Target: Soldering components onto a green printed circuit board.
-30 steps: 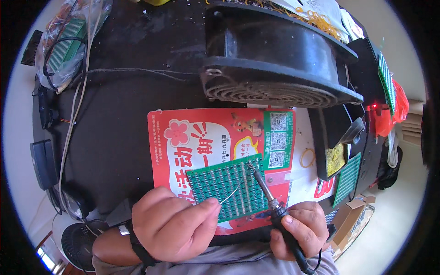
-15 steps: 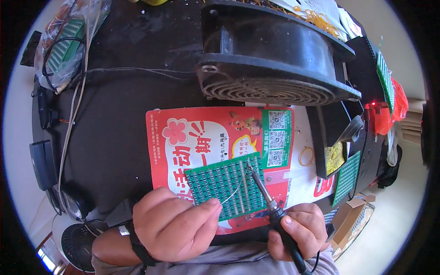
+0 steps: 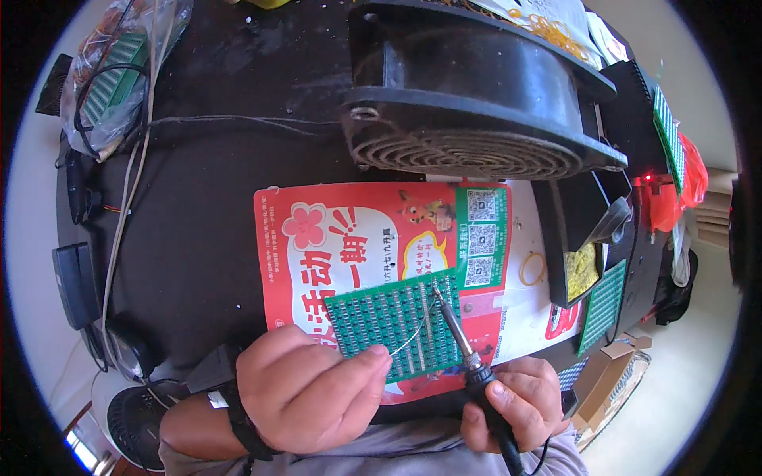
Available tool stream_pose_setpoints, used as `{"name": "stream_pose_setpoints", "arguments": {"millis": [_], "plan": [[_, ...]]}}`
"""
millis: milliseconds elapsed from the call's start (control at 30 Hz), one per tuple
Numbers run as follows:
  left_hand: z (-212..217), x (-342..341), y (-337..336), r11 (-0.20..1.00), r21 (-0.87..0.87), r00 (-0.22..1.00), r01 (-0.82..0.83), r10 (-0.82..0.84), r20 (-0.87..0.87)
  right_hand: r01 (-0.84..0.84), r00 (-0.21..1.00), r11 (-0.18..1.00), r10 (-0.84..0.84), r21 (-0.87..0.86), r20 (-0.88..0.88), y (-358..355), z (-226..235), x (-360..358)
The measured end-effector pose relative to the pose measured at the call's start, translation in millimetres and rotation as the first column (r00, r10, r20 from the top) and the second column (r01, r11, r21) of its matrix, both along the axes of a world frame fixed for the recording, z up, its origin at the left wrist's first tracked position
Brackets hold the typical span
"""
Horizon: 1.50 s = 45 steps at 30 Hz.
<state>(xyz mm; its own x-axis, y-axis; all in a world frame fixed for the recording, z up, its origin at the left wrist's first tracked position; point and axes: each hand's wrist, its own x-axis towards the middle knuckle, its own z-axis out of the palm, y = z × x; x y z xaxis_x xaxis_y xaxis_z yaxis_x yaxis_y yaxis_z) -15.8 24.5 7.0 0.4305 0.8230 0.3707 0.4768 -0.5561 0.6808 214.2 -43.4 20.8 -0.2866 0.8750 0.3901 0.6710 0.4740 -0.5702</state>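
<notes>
A green circuit board (image 3: 381, 325) with dense rows of small parts lies on a red and white printed sheet (image 3: 278, 238). My left hand (image 3: 313, 389) is closed, thumb and finger pinching a thin length of solder wire (image 3: 409, 339) that arcs up over the board. In my right hand (image 3: 516, 404) is a soldering iron (image 3: 472, 357), gripped by its black handle. Its tip meets the upper right part of the board, near the pale strip. The wire's far end runs toward the tip; whether they touch is too small to tell.
A large black fan (image 3: 476, 119) stands just beyond the sheet. To the right are a black holder with yellow sponge (image 3: 582, 271), another green board (image 3: 603, 308) and an open cardboard box (image 3: 607, 381). A plastic bag with boards (image 3: 119, 79) and cables lie at left.
The board and both hands have shifted slightly right. The iron's tip sits a little lower in the picture, and the solder wire has moved right with the left hand.
</notes>
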Motion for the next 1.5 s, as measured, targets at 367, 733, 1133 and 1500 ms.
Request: {"name": "stream_pose_setpoints", "arguments": {"millis": [367,733,1133,1500], "plan": [[-1.4,0.7,-2.2,1.0,0.012,1.0,0.024,-0.024,-0.011,0.024,0.999,0.999,-0.023,0.041,-0.032,-7.7,-7.1,-1.3],[-1.7,-0.6,-2.7,0.999,0.011,0.998,0.049,-0.049,-0.034,0.006,0.995,0.992,0.008,0.13,-0.103,-4.1,-16.8,-0.9],[-2.5,2.1,-3.1,0.998,0.011,0.997,0.068,-0.068,-0.021,0.018,0.998,0.998,-0.015,0.061,-0.055,-13.5,-11.7,1.4],[-1.7,1.1,-3.7,0.993,0.002,0.991,0.118,-0.117,-0.062,0.011,0.995,0.991,0.002,0.137,-0.095,-14.5,-18.3,2.0]]}}
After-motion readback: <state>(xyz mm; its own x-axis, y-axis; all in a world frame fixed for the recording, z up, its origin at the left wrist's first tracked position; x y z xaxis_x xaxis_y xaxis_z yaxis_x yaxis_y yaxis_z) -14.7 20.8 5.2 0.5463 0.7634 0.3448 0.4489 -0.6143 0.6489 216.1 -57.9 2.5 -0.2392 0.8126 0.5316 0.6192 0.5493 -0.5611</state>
